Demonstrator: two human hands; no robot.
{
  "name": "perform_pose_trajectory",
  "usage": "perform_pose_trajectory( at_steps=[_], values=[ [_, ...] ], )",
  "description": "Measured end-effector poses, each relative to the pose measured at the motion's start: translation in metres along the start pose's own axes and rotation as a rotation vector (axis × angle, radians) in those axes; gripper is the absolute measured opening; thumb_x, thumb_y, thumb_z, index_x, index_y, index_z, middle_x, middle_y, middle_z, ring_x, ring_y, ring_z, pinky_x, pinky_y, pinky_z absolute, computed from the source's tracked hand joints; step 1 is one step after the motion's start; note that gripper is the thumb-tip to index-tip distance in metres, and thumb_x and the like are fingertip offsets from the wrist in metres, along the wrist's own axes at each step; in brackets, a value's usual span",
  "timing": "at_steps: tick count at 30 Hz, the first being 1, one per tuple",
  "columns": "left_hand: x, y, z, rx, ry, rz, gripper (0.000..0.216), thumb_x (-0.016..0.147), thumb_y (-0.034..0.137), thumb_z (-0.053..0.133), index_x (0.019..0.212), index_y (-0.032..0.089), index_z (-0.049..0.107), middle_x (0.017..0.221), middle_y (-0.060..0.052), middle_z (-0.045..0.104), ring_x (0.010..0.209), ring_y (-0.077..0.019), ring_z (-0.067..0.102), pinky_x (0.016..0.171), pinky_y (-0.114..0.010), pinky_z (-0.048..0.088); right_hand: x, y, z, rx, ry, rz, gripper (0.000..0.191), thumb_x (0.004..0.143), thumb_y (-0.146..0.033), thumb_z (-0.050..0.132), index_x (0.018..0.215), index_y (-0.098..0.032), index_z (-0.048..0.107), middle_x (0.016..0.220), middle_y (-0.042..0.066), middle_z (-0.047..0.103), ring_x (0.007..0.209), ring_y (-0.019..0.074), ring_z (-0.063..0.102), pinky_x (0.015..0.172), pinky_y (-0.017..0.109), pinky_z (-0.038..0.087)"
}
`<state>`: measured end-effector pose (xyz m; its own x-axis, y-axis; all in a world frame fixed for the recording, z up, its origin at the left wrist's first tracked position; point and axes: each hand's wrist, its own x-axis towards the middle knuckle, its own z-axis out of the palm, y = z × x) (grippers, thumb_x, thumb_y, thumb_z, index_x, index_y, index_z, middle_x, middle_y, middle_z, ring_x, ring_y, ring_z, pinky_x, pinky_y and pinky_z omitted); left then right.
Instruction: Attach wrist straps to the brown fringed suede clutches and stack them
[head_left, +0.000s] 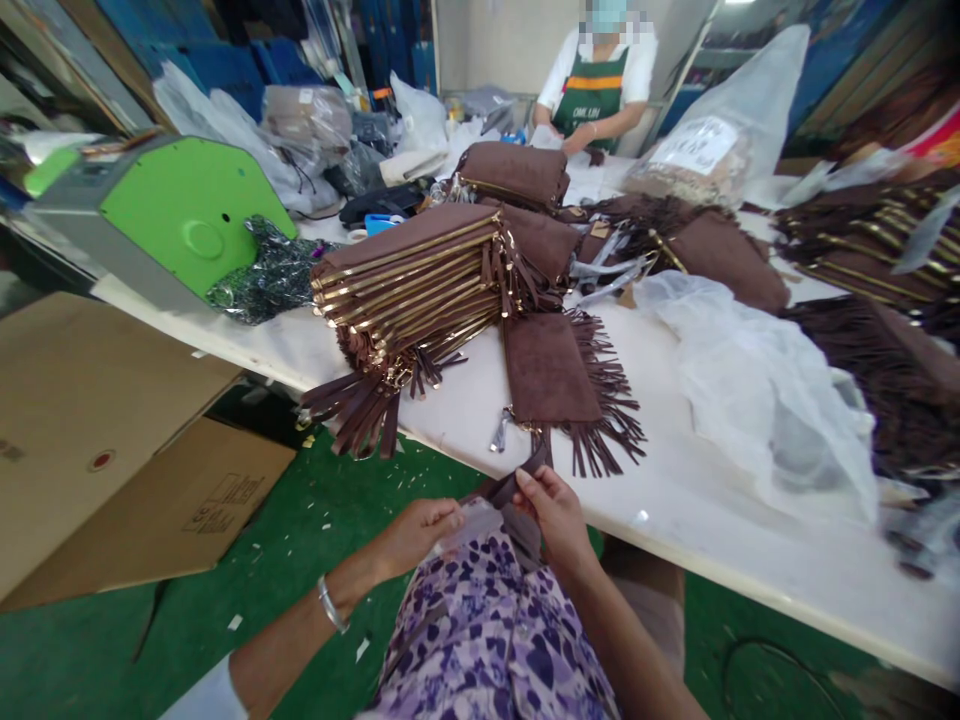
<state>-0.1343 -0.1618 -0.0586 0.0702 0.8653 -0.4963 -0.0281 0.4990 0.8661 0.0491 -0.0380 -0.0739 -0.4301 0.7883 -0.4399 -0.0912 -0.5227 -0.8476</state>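
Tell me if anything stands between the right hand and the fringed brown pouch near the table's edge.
Nothing visible blocks the way. Only the dark brown strap, pinched in the right hand, lies in that gap, by the edge of the white table, just short of the fringed brown pouch.

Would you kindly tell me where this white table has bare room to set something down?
The tabletop is bare between the flat fringed pouch and the crumpled white plastic, and along the near edge below them. A smaller patch lies between the pouch stack and the flat fringed pouch. Farther back, pouches and plastic bags crowd it.
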Motion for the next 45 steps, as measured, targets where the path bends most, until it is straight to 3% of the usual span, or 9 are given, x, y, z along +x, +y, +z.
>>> perform_pose_trajectory(
  at_steps=[5, 9, 13, 17, 25, 32, 40, 45],
  values=[
    [0.004, -0.006, 0.0, -0.097, 0.078, -0.009, 0.047, 0.083, 0.06, 0.061, 0.087, 0.014, 0.054, 0.066, 0.003, 0.05, 0.053, -0.0088, 0.039, 0.046, -0.019, 0.026, 0.0, -0.007, -0.004, -0.092, 0.036, -0.073, 0.037, 0.075, -0.051, 0.073, 0.084, -0.018, 0.059, 0.077, 0.001, 0.064, 0.073, 0.0143, 0.059, 0.068, 0.023, 0.047],
    [0.008, -0.01, -0.001, -0.177, 0.16, 0.014, 0.048, 0.077, 0.059, 0.068, 0.084, 0.016, 0.05, 0.062, 0.004, 0.049, 0.048, -0.0078, 0.037, 0.043, -0.019, 0.025, -0.007, -0.013, -0.006, -0.024, -0.085, 0.029, 0.04, 0.073, -0.049, 0.075, 0.092, -0.018, 0.059, 0.096, 0.007, 0.069, 0.089, 0.0211, 0.064, 0.079, 0.03, 0.05],
    [0.011, -0.011, -0.001, -0.103, 0.194, 0.071, 0.042, 0.079, 0.054, 0.067, 0.077, 0.016, 0.049, 0.061, 0.004, 0.048, 0.051, -0.0092, 0.041, 0.048, -0.021, 0.031, -0.012, -0.009, -0.004, 0.148, -0.221, 0.166, 0.05, 0.07, -0.04, 0.079, 0.108, -0.021, 0.052, 0.078, 0.0, 0.065, 0.066, 0.0143, 0.061, 0.065, 0.027, 0.049],
    [0.013, -0.005, 0.001, 0.007, 0.198, 0.101, 0.037, 0.081, 0.048, 0.066, 0.074, 0.015, 0.052, 0.063, 0.004, 0.047, 0.058, -0.0106, 0.042, 0.054, -0.021, 0.031, -0.01, -0.002, -0.005, 0.068, -0.221, 0.237, 0.049, 0.065, -0.038, 0.082, 0.103, -0.017, 0.059, 0.063, -0.006, 0.053, 0.05, 0.0063, 0.046, 0.052, 0.02, 0.039],
    [0.017, 0.007, 0.003, 0.01, 0.119, 0.058, 0.034, 0.079, 0.047, 0.063, 0.072, 0.016, 0.049, 0.061, 0.005, 0.043, 0.056, -0.0109, 0.039, 0.052, -0.022, 0.027, -0.008, -0.01, -0.013, -0.235, -0.233, 0.195, 0.04, 0.071, -0.042, 0.073, 0.098, -0.013, 0.067, 0.061, -0.003, 0.055, 0.05, 0.0078, 0.044, 0.049, 0.021, 0.032],
    [0.018, 0.015, -0.007, 0.278, 0.083, 0.076, 0.028, 0.082, 0.041, 0.058, 0.073, 0.015, 0.056, 0.063, 0.003, 0.048, 0.06, -0.0121, 0.041, 0.054, -0.022, 0.024, 0.001, -0.009, -0.026, -0.427, -0.329, 0.11, 0.033, 0.075, -0.037, 0.067, 0.097, -0.013, 0.068, 0.065, -0.001, 0.057, 0.052, 0.0088, 0.046, 0.051, 0.022, 0.035],
    [0.02, 0.024, -0.006, 0.36, 0.033, 0.114, 0.032, 0.086, 0.043, 0.056, 0.071, 0.015, 0.057, 0.063, 0.003, 0.046, 0.062, -0.0129, 0.039, 0.054, -0.023, 0.022, -0.001, -0.012, -0.021, -0.493, -0.3, 0.069, 0.02, 0.074, -0.032, 0.063, 0.083, -0.015, 0.068, 0.058, -0.002, 0.055, 0.05, 0.0093, 0.044, 0.05, 0.021, 0.033],
    [0.021, 0.021, -0.004, 0.378, 0.07, 0.136, 0.04, 0.09, 0.047, 0.05, 0.066, 0.015, 0.055, 0.06, 0.003, 0.041, 0.06, -0.0122, 0.037, 0.055, -0.023, 0.022, -0.002, -0.011, -0.017, -0.402, -0.275, 0.121, 0.017, 0.072, -0.033, 0.061, 0.075, -0.017, 0.06, 0.051, -0.005, 0.05, 0.044, 0.0086, 0.043, 0.047, 0.021, 0.031]
  ],
)
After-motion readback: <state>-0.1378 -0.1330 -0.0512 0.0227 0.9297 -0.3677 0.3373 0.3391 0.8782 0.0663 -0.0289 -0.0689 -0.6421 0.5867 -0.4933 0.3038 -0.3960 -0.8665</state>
